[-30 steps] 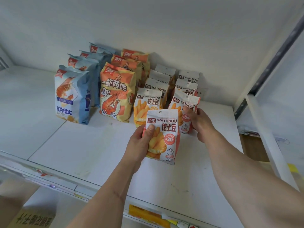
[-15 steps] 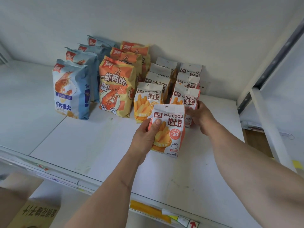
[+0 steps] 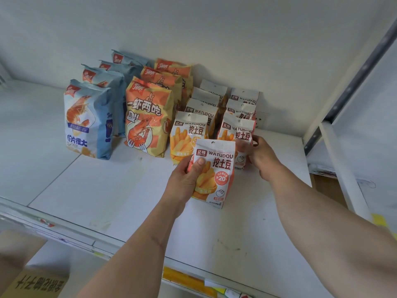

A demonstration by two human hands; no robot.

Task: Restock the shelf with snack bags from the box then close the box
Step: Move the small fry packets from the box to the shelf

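I see my left hand [image 3: 184, 181] pinching a light, crinkly snack bag [image 3: 213, 175] by its side above the shelf [image 3: 107, 190], right hand [image 3: 261, 157] gripping the front-row bag [image 3: 236, 134]; best held by edges, gently.

A wall socket [image 3: 261, 121] sits behind the bags, a grey upright post [image 3: 352, 82] at right

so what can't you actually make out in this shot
All in the head view:
- Box: cut off by the bottom left edge; open or closed unknown.
- Rear Watudou bags: hidden behind the front ones, only tops show.
- Right hand: fingertips blurred and partly behind the held bag, so its grip on the shelf bag is unclear.
- Shelf edge tags: too small to read.
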